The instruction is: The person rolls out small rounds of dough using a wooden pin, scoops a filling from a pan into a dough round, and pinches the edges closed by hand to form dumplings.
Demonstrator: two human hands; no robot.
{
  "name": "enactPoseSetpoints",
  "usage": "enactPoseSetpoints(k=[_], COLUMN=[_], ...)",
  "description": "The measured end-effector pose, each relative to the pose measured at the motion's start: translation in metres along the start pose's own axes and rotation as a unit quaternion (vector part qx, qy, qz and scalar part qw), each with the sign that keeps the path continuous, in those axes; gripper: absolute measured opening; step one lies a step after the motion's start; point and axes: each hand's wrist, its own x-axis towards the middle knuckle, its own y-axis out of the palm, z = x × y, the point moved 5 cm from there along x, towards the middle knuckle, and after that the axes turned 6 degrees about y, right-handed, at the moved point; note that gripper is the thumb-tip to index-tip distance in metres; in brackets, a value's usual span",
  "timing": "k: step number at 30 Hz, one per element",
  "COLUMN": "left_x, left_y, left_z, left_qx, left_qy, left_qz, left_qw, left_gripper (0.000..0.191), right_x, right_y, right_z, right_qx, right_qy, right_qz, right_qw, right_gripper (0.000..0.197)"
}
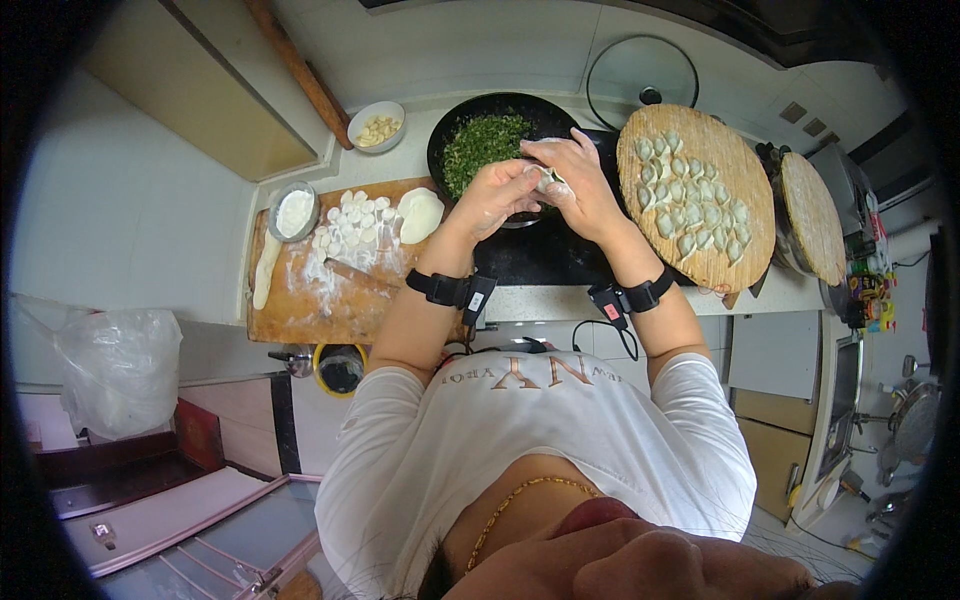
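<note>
Between them, my left hand (501, 196) and my right hand (574, 176) grip one dumpling (549, 180), its white wrapper pinched in the fingers. Both hands are dusted with flour and hover over the near right rim of a black wok (442, 124). Chopped green filling (484, 142) fills the wok. To the right, several folded dumplings (694, 191) lie in rows on a round, light wooden board (645, 247). Left of my hands, a rolled dough wrapper (420, 215) and small dough pieces (352, 225) rest on a floured wooden cutting board (292, 322).
A bowl of flour (294, 212) and a dough roll (265, 270) occupy the cutting board's left side, with a rolling pin (360, 274) lying nearby. Behind stand a white bowl of pale pieces (376, 129) and a glass lid (637, 75). Another round board (814, 217) is at far right.
</note>
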Motion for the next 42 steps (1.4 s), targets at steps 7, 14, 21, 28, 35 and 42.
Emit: enactPoseSetpoints(k=[7, 14, 21, 28, 35, 42], left_x=[-0.007, -0.010, 0.002, 0.002, 0.004, 0.021], left_y=[0.012, 0.020, 0.016, 0.013, 0.019, 0.019], left_z=[-0.021, -0.031, -0.011, -0.028, -0.033, 0.019], left_qx=[0.154, 0.230, 0.156, 0.379, 0.305, -0.028], left_qy=[0.000, 0.023, 0.054, 0.211, 0.335, 0.029], left_qz=[-0.036, -0.022, -0.043, -0.117, -0.156, -0.052], left_qw=[0.987, 0.973, 0.985, 0.893, 0.878, 0.998], left_gripper=[0.024, 0.025, 0.031, 0.022, 0.020, 0.033], right_x=[-0.002, -0.005, -0.004, -0.014, -0.022, -0.029], right_y=[-0.003, -0.002, 0.012, 0.033, 0.043, 0.046], right_z=[0.006, 0.002, -0.029, -0.037, -0.022, -0.016], right_qx=[-0.087, -0.091, 0.127, 0.357, 0.524, 0.670], right_qy=[-0.035, -0.047, 0.025, 0.126, 0.283, 0.336], right_qz=[0.009, -0.012, -0.106, -0.096, -0.014, -0.062], right_qw=[0.996, 0.995, 0.986, 0.921, 0.803, 0.659], right_gripper=[0.042, 0.034, 0.036, 0.053, 0.040, 0.031])
